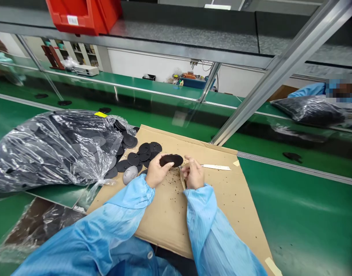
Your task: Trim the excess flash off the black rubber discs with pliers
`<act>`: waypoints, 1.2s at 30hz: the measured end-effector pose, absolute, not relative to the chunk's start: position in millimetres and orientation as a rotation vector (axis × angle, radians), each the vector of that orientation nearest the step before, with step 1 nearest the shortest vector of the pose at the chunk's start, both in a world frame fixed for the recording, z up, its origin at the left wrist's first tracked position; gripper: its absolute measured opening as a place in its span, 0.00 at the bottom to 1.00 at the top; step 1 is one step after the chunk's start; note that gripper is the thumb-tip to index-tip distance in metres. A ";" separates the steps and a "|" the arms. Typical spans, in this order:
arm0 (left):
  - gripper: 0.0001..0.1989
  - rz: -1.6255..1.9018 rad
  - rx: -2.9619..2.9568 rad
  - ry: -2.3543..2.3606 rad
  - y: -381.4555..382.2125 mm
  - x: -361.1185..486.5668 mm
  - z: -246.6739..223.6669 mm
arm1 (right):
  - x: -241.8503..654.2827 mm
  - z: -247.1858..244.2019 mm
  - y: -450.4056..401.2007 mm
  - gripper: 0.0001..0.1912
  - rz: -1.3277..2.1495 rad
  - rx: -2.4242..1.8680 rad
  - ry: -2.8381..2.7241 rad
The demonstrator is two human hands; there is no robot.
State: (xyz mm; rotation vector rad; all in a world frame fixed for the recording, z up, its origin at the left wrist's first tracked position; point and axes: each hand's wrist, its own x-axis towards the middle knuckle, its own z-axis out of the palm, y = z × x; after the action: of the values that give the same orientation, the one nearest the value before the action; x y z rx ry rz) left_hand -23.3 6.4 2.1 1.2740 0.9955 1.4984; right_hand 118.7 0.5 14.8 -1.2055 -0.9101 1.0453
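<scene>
My left hand point(157, 171) is closed on the edge of a black oval disc point(172, 160), thumb on the near side. Close to the disc's right end, my right hand point(194, 174) has its fingers curled round a slim tool point(182, 180) with a tan handle and a small metal tip. Its exact kind is partly hidden by the fingers. Just right of that hand, a white-handled tool point(216, 167) lies on the cardboard sheet point(222, 214). Several loose black discs point(144, 151) are piled to the left, with a greyer disc point(130, 174) at the front.
A big clear plastic bag point(52, 149) full of black discs lies on the green bench point(302, 207). Dark crumbs dot the cardboard. A metal post point(268, 80) rises behind it to a shelf with a red bin point(85, 17). At far right is another person's blue sleeve point(308, 90).
</scene>
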 end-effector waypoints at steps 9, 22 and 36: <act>0.13 1.350 1.256 1.219 41.4 -27.9 17.7 | 157.9 -12.8 30.4 0.30 0.472 -1.468 -0.828; 0.25 0.786 2.228 1.760 180.6 -29.0 57.8 | 149.5 -9.5 34.6 0.24 0.502 -1.489 -0.888; 0.14 0.783 2.128 1.352 225.5 147.0 31.9 | 140.4 -10.5 33.6 0.22 0.505 -1.541 -0.964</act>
State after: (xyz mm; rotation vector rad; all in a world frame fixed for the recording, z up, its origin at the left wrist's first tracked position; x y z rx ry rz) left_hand 147.0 225.5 31.9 2.1280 1.3515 0.7833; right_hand 140.4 33.6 -10.5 -1.5410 -0.9642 0.5051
